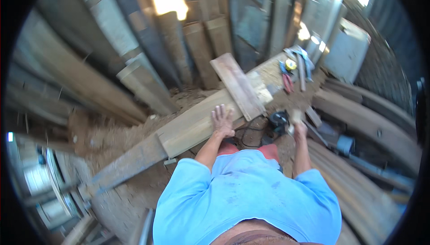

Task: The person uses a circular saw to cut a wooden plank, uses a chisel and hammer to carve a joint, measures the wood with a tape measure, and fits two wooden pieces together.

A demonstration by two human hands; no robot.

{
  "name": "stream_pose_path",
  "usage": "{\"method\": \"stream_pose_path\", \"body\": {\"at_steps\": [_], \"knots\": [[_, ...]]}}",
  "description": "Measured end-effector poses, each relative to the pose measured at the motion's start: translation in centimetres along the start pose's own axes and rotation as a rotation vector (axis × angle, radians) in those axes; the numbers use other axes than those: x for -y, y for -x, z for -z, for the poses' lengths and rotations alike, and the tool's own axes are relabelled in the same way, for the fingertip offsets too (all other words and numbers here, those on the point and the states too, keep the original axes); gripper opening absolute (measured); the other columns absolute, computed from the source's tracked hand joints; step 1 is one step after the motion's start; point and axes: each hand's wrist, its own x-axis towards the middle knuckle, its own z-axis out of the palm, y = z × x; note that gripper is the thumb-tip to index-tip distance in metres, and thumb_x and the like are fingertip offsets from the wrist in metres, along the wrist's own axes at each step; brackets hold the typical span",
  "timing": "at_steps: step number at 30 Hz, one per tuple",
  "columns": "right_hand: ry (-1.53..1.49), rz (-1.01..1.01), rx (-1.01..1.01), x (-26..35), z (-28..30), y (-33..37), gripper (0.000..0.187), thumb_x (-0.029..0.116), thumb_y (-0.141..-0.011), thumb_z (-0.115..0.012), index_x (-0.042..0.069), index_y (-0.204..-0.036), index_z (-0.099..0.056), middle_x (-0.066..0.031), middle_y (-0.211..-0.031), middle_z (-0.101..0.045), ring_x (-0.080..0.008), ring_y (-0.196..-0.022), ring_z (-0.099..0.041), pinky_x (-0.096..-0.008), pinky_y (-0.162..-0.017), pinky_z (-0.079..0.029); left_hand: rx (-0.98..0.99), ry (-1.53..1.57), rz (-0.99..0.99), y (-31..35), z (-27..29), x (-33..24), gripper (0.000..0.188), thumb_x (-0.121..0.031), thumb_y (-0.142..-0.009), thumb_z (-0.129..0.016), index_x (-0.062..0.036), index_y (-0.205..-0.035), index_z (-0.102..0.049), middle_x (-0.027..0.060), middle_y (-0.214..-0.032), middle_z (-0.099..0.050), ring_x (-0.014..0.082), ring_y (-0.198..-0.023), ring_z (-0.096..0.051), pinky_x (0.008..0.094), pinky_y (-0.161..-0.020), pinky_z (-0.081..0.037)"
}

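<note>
My left hand (222, 120) lies flat with its fingers spread on a wide pale plank (192, 122). This plank rests on a longer, greyish beam (134, 160) running diagonally. A shorter reddish-brown board (237, 86) lies crosswise over the plank, just beyond my left hand. My right hand (300, 130) is closed, low on the right, around what looks like a short pale piece of wood (295, 116); blur hides its exact kind. Just left of it sits a dark power tool (278, 118) with a black cord near my legs.
Red-handled pliers (287, 83), a yellow tape measure (290, 64) and other hand tools lie at the beam's far end, near sawdust. Many boards (197, 48) lean upright at the back. Thick timbers (363, 119) and a blue cylindrical object (345, 145) lie at the right.
</note>
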Motion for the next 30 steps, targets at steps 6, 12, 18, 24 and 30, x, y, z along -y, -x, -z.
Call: {"method": "stream_pose_path", "body": {"at_steps": [6, 12, 18, 24, 30], "knots": [[-0.123, -0.435, -0.239, -2.8, 11.1, 2.1, 0.040, 0.021, -0.083, -0.081, -0.001, -0.115, -0.072, -0.0088, -0.101, -0.072, -0.0227, -0.085, -0.068, -0.0373, -0.080, -0.055, -0.002, 0.143, -0.121, 2.9, -1.7, 3.9, 0.106, -0.026, -0.062, -0.091, -0.0351, -0.158, -0.046, 0.0294, -0.173, -0.010, 0.0527, -0.159, 0.001, 0.0645, -0.128, -0.007], [0.195, -0.164, -0.280, 5.5, 6.9, -4.1, 0.033, 0.018, -0.087, -0.077, -0.001, -0.113, -0.072, -0.0085, -0.101, -0.072, -0.0221, -0.087, -0.068, -0.0362, -0.081, -0.055, -0.087, 0.207, -0.088, 6.9, -6.5, 7.3, 0.101, -0.023, -0.062, -0.095, -0.0331, -0.153, -0.054, 0.0288, -0.172, -0.013, 0.0509, -0.160, -0.003, 0.0596, -0.129, -0.010], [0.404, 0.648, 0.567, 15.5, -23.3, -2.6, 0.028, 0.014, -0.094, -0.069, -0.002, -0.116, -0.073, -0.0061, -0.103, -0.073, -0.0176, -0.090, -0.066, -0.0341, -0.081, -0.054, -0.131, 0.287, -0.065, 7.9, -6.3, 7.5, 0.095, -0.020, -0.065, -0.094, -0.0310, -0.151, -0.056, 0.0299, -0.172, -0.013, 0.0506, -0.160, -0.004, 0.0614, -0.129, -0.009], [-0.061, 0.732, 1.522, 32.6, -45.0, 40.2, 0.053, 0.012, -0.104, -0.062, 0.004, -0.154, -0.045, -0.0147, -0.132, -0.069, -0.0207, -0.107, -0.069, -0.0338, -0.093, -0.055, -0.100, 0.274, -0.025, 7.2, -7.5, 7.7, 0.098, -0.025, -0.063, -0.094, -0.0348, -0.152, -0.054, 0.0249, -0.174, -0.013, 0.0487, -0.160, -0.003, 0.0605, -0.129, -0.007], [0.457, 1.024, 1.496, 29.3, -45.7, 37.6, 0.035, 0.010, -0.097, -0.067, -0.002, -0.129, -0.062, -0.0176, -0.099, -0.073, -0.0250, -0.088, -0.073, -0.0361, -0.081, -0.057, -0.110, 0.302, -0.042, 7.3, -8.1, 7.6, 0.101, -0.025, -0.064, -0.093, -0.0385, -0.155, -0.051, 0.0251, -0.174, -0.010, 0.0463, -0.161, -0.003, 0.0575, -0.130, -0.004]]}}
